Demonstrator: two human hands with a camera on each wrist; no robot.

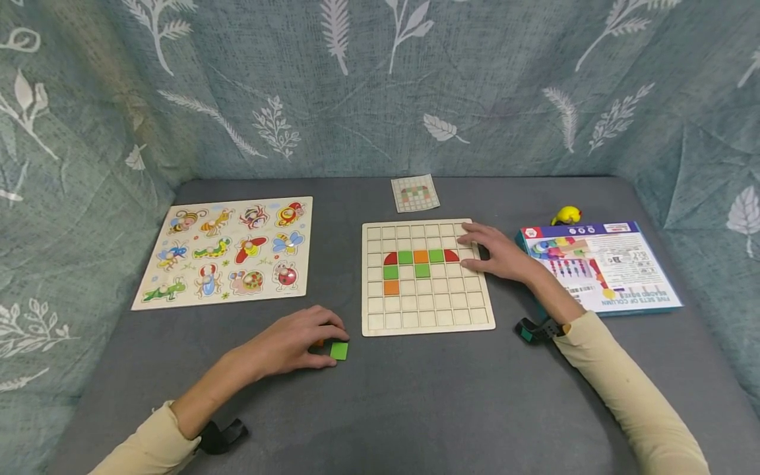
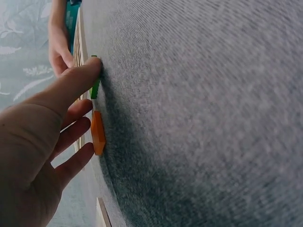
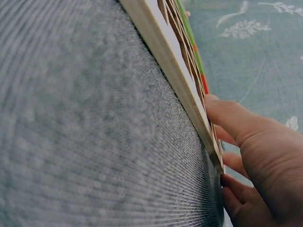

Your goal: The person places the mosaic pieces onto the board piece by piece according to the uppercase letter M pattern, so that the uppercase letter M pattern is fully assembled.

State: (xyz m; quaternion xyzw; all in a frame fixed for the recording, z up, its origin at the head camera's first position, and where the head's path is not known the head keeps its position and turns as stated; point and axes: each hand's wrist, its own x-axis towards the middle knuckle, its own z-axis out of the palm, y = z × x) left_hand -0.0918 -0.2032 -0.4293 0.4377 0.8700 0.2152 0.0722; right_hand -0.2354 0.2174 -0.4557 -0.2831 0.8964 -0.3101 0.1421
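Observation:
My left hand (image 1: pixel 299 340) is low over the table, left of the wooden grid board (image 1: pixel 427 320). Its thumb and finger pinch a green square tile (image 1: pixel 339 351) at opposite edges. Under the palm lies an orange tile (image 2: pixel 98 133), mostly covered in the head view. At the board's right edge, my right hand (image 1: pixel 499 254) rests with its thumb and fingertips on the grid, fingers loosely bent. Set into the board are red curved pieces (image 1: pixel 451 256), green squares (image 1: pixel 422 271) and orange squares (image 1: pixel 392 287), forming an arched row with a few tiles below it.
A pattern card (image 1: pixel 415 193) lies behind the board. To the left is an insect puzzle board (image 1: pixel 222 264). A printed box (image 1: pixel 605 270) lies right of the right hand, with a small yellow toy (image 1: pixel 567 215) behind it. Curtain fabric (image 1: pixel 380 99) borders the table's back.

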